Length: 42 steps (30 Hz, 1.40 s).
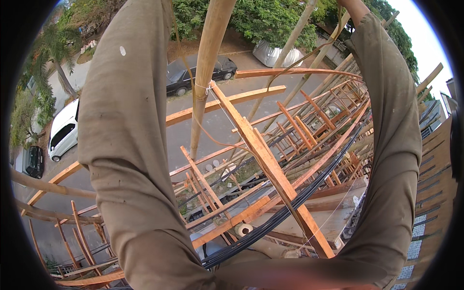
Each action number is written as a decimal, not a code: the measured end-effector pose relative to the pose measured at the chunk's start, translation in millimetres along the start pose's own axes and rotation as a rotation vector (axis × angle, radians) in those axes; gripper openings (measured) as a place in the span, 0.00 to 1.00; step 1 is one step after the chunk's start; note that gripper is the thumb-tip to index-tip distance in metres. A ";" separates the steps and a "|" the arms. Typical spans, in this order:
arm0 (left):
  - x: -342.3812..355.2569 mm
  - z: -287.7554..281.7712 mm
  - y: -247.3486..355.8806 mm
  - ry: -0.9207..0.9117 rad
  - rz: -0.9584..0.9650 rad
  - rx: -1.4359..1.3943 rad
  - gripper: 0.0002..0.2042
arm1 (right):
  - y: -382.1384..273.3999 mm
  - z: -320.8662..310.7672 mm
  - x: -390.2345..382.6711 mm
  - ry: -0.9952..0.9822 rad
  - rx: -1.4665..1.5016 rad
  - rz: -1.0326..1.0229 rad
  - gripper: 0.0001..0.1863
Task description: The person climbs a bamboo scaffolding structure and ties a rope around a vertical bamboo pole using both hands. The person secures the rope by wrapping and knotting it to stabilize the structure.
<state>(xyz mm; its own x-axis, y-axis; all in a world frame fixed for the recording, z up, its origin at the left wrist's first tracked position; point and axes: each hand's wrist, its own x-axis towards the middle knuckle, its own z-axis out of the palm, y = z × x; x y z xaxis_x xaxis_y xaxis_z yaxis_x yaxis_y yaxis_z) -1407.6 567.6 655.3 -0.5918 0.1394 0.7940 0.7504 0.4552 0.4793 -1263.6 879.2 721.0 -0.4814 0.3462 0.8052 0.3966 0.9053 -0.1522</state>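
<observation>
Both my arms are raised in brown sleeves. The left sleeve [130, 121] runs up past the top edge, so my left hand is out of sight. At the top right, a small part of my right hand [355, 9] shows beyond the cuff; its fingers are cut off. Close by it, a brown strap [309, 53] slants down over the poles. Between my arms stands a thick bamboo pole [208, 63], bound with white string [205, 88] to a long timber beam [256, 145]. A thin brown cord [212, 135] droops from the pole to the beam.
Below lie timber frames [309, 121], a bundle of black cables [280, 217] and bamboo poles [53, 186]. Farther down, a dark car [203, 75], a white car [65, 128] and a silver-covered vehicle [275, 54] stand by the road. Metal bars [430, 198] project at right.
</observation>
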 end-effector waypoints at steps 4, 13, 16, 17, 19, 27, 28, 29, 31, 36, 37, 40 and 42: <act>-5.1 6.7 -0.6 0.062 -0.033 -0.076 0.14 | -8.1 1.8 -16.2 0.067 0.040 -0.077 0.24; 26.7 26.0 6.4 -0.212 -0.008 0.075 0.11 | -2.7 -42.8 -57.2 0.061 0.053 -0.277 0.20; 43.3 37.6 3.2 -0.443 0.057 0.053 0.16 | 5.3 -55.6 -65.1 0.042 0.045 -0.296 0.20; 43.6 39.9 2.6 -0.403 -0.101 -0.082 0.17 | 8.8 -58.4 -67.0 0.042 0.061 -0.304 0.20; 34.5 44.8 6.3 -0.303 -0.411 -0.355 0.20 | 13.7 -60.9 -67.1 0.033 0.060 -0.301 0.20; 15.7 25.3 31.3 0.125 -0.045 0.016 0.17 | 22.2 -56.3 -49.1 0.038 0.018 -0.310 0.18; 20.9 21.4 27.0 0.049 -0.071 -0.067 0.17 | 20.1 -54.6 -46.5 0.041 0.034 -0.274 0.18; 26.7 19.9 22.8 -0.029 -0.094 -0.151 0.17 | 19.1 -54.0 -44.5 0.072 0.018 -0.287 0.18; 35.2 23.6 16.6 0.116 -0.035 -0.091 0.17 | 14.0 -48.6 -45.2 0.127 -0.006 -0.318 0.18; 26.9 29.4 23.8 0.047 -0.115 -0.091 0.17 | 14.3 -31.2 -80.3 -0.003 0.162 -0.147 0.19; 25.2 26.0 30.8 -0.010 -0.149 -0.135 0.18 | 15.4 -32.0 -84.2 0.023 0.158 -0.177 0.19; 6.2 19.1 43.4 -0.107 -0.205 -0.181 0.20 | 13.9 -37.6 -90.4 0.040 0.157 -0.223 0.18; -5.6 27.1 50.9 -0.079 -0.140 -0.114 0.21 | 11.9 -47.0 -87.8 0.014 0.166 -0.201 0.18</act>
<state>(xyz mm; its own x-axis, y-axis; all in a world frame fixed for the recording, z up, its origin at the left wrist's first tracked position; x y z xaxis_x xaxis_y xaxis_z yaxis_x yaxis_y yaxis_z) -1374.1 613.9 665.1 -0.7105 0.1524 0.6870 0.6851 0.3730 0.6257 -1179.8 848.0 675.4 -0.5266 0.1525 0.8363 0.1592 0.9841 -0.0792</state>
